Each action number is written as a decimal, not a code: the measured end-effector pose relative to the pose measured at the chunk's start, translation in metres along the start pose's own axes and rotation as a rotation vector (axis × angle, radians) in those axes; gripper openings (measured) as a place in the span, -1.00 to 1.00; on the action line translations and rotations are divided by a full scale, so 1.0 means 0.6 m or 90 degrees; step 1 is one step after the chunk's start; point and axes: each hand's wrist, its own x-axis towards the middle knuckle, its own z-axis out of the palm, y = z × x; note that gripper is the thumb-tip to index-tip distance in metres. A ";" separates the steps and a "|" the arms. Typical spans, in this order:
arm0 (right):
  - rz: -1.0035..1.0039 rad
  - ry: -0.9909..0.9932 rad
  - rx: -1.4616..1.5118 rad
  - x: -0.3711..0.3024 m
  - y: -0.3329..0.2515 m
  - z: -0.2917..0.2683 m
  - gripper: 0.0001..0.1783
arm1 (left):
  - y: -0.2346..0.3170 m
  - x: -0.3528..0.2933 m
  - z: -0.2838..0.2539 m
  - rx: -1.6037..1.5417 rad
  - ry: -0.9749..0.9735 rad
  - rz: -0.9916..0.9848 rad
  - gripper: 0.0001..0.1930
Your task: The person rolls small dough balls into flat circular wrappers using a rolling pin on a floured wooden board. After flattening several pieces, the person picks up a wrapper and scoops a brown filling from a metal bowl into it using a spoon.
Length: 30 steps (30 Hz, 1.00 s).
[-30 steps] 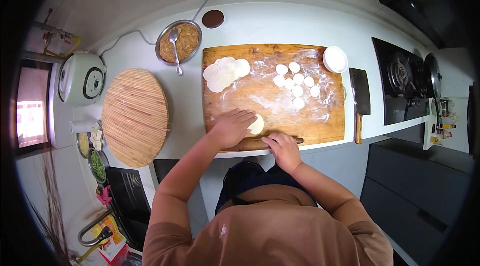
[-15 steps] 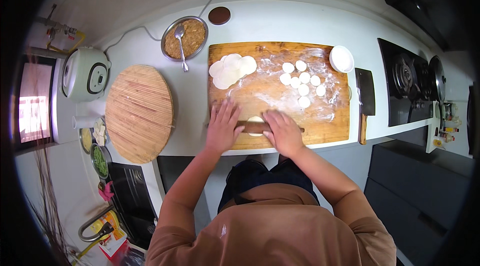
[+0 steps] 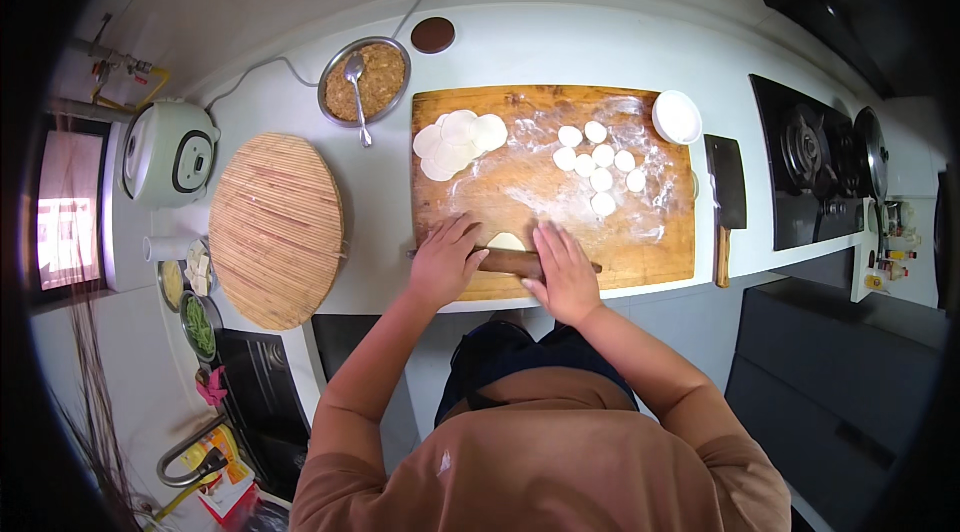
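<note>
My left hand (image 3: 447,254) lies flat over the left part of a dark wooden rolling pin (image 3: 508,263), fingers stretched forward and thumb along it. My right hand (image 3: 566,272) rests on the pin's right part with its fingers straight. Between the hands, a small dough round (image 3: 505,242) shows at the pin's far side; the pin covers the rest of it. All this is on the near part of a floured wooden board (image 3: 640,267). Rolled wrappers (image 3: 458,140) overlap at the board's far left. Several small dough pieces (image 3: 602,157) lie to the right of them.
A white bowl (image 3: 677,118) sits on the board's far right corner. Beside the board lies a cleaver (image 3: 726,187), with a cooktop (image 3: 800,157) further right. To the left are a round bamboo lid (image 3: 275,232), a bowl of filling (image 3: 380,82) with a spoon, and a rice cooker (image 3: 170,154).
The rolling pin has moved slightly nearer to me, showing more of the dough's far side. My hands stay on it, and my right fingers now point more straight ahead.
</note>
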 end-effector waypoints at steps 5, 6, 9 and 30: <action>-0.024 -0.049 0.008 -0.038 -0.002 0.014 -0.27 | 0.016 0.062 0.014 -0.090 -0.034 0.018 -0.68; -0.030 -0.041 0.012 -0.039 -0.002 0.012 -0.32 | 0.015 0.076 0.023 -0.063 -0.025 0.034 -0.73; -0.047 -0.009 0.026 -0.036 -0.001 0.008 -0.44 | 0.018 0.101 0.029 -0.049 -0.092 0.043 -0.82; -0.001 0.077 0.020 -0.079 0.047 -0.048 -0.51 | -0.007 0.270 0.003 -0.176 0.223 -0.102 -0.69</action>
